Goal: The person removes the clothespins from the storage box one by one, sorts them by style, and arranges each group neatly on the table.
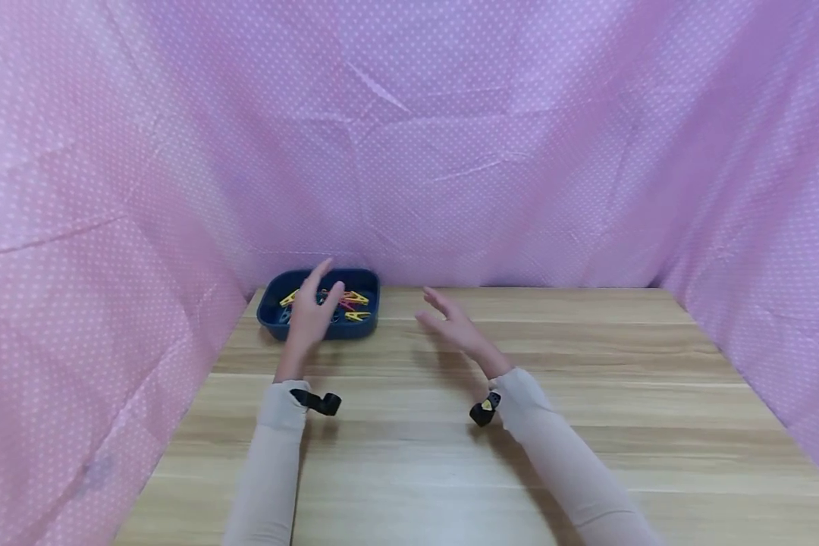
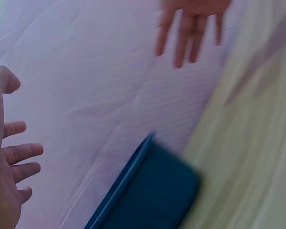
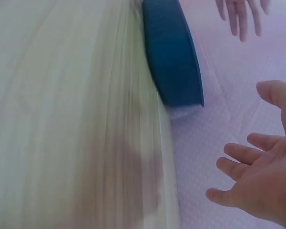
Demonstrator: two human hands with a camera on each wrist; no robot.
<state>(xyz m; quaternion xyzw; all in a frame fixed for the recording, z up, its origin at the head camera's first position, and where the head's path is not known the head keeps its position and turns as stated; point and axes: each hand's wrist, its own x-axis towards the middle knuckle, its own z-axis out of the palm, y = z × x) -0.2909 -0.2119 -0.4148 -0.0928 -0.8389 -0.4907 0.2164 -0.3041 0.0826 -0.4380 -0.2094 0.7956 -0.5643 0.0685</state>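
1. Wood-grained surface (image 1: 409, 455) lies mostly nearer than, and right of, the tub (image 1: 355, 331).
2. Pale sleeves (image 1: 273, 455), with black cameras (image 1: 331, 403) at the wrists, reach toward the tub from its near side.
3. Right hand (image 1: 457, 327): raised right of the tub, apart from it; fingers spread, grip wide, nothing held.
4. Left hand (image 1: 308, 312): above the tub; fingers parted, grip wide, nothing held.
5. Clips (image 1: 357, 298), some yellow, some red, lie loose inside the tub. The step looks like reaching or letting go; I cannot tell which. Taking a clip would call for the left hand to dip and pinch; lifting the tub, for the right to come across to its wall.
6. Pink dotted cloth (image 1: 409, 167) hangs behind the tub.
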